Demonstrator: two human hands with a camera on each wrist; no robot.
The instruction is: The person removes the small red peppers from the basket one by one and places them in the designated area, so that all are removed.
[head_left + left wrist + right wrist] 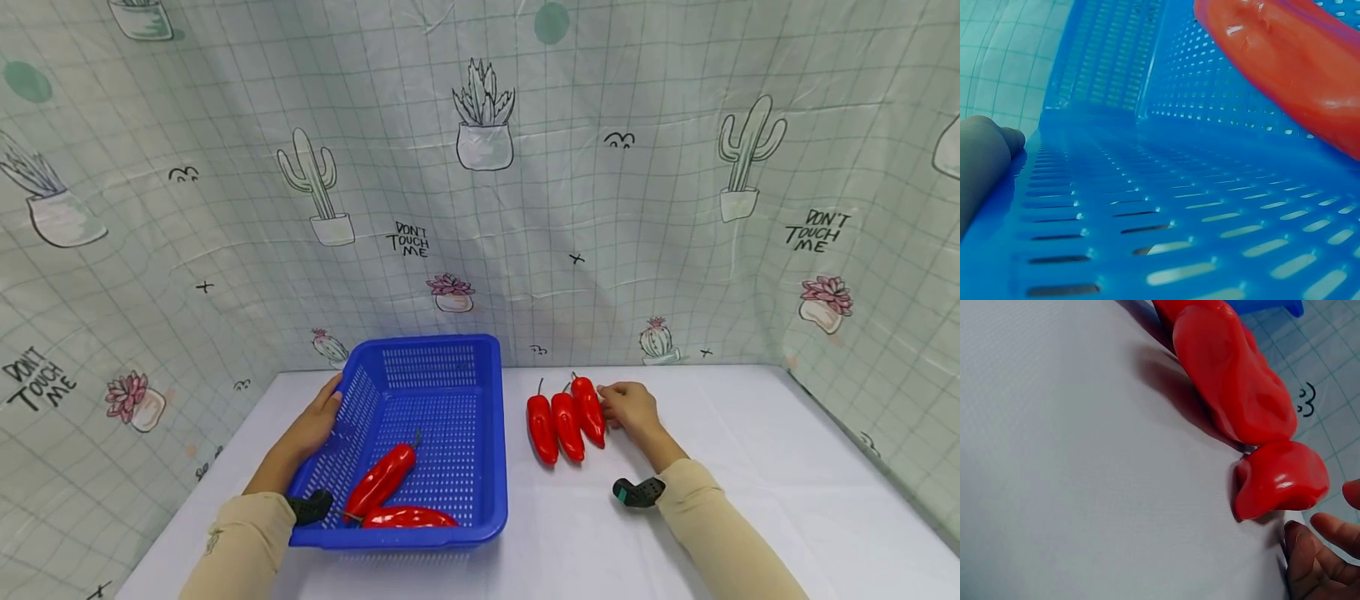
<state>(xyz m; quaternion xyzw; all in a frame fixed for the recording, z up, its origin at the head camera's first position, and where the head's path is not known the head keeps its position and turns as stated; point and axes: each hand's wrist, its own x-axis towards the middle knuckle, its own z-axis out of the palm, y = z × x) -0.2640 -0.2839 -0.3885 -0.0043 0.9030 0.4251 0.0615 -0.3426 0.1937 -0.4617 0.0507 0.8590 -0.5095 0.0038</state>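
Note:
At the left side of a blue plastic basket (491, 433), my left hand (315, 425) holds the rim; the left wrist view shows a finger (985, 156) at that edge. Inside the basket lie two red peppers, one slanted pepper (384, 479) and one pepper (412, 517) along the near wall. To the basket's right, three red peppers rest side by side on the table: a left pepper (542, 430), a middle pepper (567, 427) and a right pepper (588, 410). Just right of the last one is my right hand (632, 407), fingers parted, with a small gap to the pepper in the right wrist view.
A white cloth (570, 533) covers the table. Behind and at the sides hangs a checked curtain (540, 225) with cactus drawings. Dark wrist devices are strapped on both arms, one (311, 506) over the basket's near left corner, the other (637, 492) above the cloth.

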